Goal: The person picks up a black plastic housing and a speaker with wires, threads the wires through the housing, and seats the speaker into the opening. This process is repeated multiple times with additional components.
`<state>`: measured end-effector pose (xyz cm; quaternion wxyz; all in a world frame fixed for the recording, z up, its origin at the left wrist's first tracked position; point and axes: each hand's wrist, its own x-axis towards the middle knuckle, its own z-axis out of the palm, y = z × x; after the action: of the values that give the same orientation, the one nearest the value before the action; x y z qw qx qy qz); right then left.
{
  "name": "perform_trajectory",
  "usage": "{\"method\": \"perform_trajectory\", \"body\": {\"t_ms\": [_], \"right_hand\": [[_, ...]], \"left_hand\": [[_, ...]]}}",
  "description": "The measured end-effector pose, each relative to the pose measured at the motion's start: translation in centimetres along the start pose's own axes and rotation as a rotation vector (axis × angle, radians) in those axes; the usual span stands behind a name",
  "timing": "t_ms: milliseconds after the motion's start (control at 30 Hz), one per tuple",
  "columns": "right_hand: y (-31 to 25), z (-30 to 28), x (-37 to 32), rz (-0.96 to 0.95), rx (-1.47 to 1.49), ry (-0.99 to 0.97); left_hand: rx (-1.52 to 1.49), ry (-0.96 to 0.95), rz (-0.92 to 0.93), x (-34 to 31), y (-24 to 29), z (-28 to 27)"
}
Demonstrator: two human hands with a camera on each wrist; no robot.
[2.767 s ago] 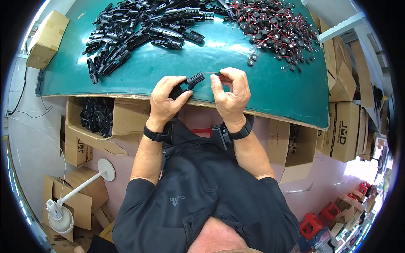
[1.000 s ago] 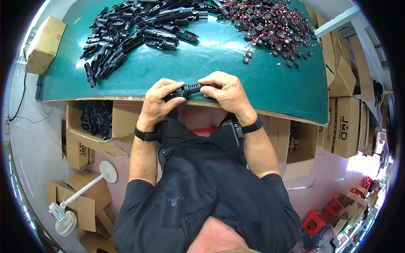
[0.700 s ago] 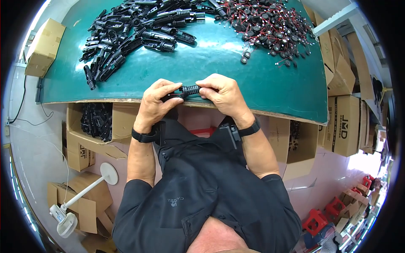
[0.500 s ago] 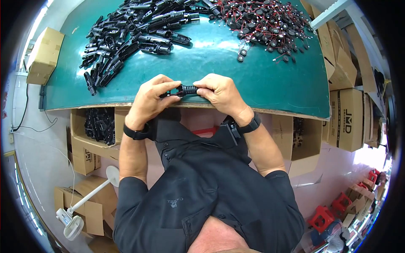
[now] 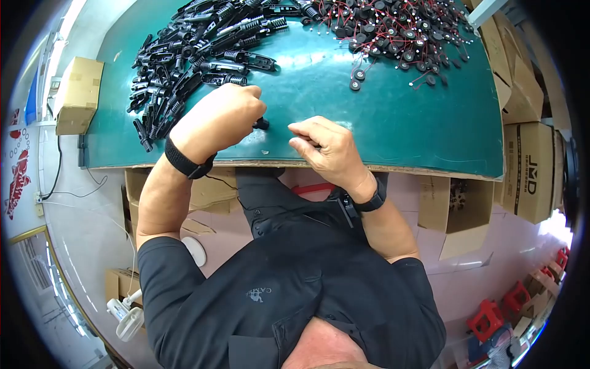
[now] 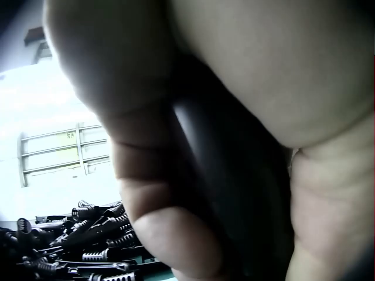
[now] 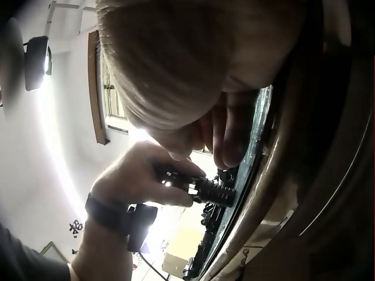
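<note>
The left hand [image 5: 230, 114] grips a black ribbed part [image 5: 261, 123], mostly hidden under its fingers in the head view. Seen from the right wrist, the ribbed end of that part [image 7: 214, 192] sticks out past the left fingers and thumb [image 7: 137, 178]. In the left wrist view, the dark part [image 6: 234, 175] lies blurred between fingers and thumb. The right hand [image 5: 329, 147] is apart from it, over the table's near edge, fingers bent toward the thumb; whether anything is between them cannot be told.
A pile of black ribbed parts [image 5: 178, 67] covers the table's [image 5: 418, 135] back left. Black discs with red wires [image 5: 399, 31] are heaped at the back right. A carton [image 5: 78, 92] stands by the left edge; open boxes [image 5: 430, 203] sit below the near edge.
The left hand has turned over, knuckles up, and moved away from the right hand with the black part. The right hand no longer touches that part and has shifted slightly right.
</note>
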<state>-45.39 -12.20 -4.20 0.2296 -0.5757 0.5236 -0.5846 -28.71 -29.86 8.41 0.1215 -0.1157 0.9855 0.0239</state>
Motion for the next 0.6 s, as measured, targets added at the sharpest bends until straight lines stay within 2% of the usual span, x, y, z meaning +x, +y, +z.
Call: {"method": "perform_trajectory", "body": {"t_ms": [167,267,400,500,533,600], "right_hand": [[0.1,-0.2,0.0,-0.001,0.007,-0.002],[-0.1,-0.1,0.1,0.005,-0.004,-0.033],[-0.4,-0.4,0.3,0.039,0.031,-0.06],[-0.7,-0.6,0.3,0.045,-0.045,-0.061],[-0.9,-0.5,0.3,0.037,-0.052,-0.054],[-0.7,-0.2,0.1,0.013,-0.033,-0.08]], "left_hand": [[-0.011,-0.076,-0.035,1.0,0.0,-0.4],[-0.02,-0.051,-0.021,0.6,-0.2,-0.3],[-0.049,0.074,-0.125,-2.2,0.2,0.9],[-0.415,0.376,-0.303,-8.3,-0.1,5.3],[-0.397,0.393,-0.36,-11.2,0.1,7.3],[-0.633,0.741,-0.593,-17.5,1.4,12.8]]}}
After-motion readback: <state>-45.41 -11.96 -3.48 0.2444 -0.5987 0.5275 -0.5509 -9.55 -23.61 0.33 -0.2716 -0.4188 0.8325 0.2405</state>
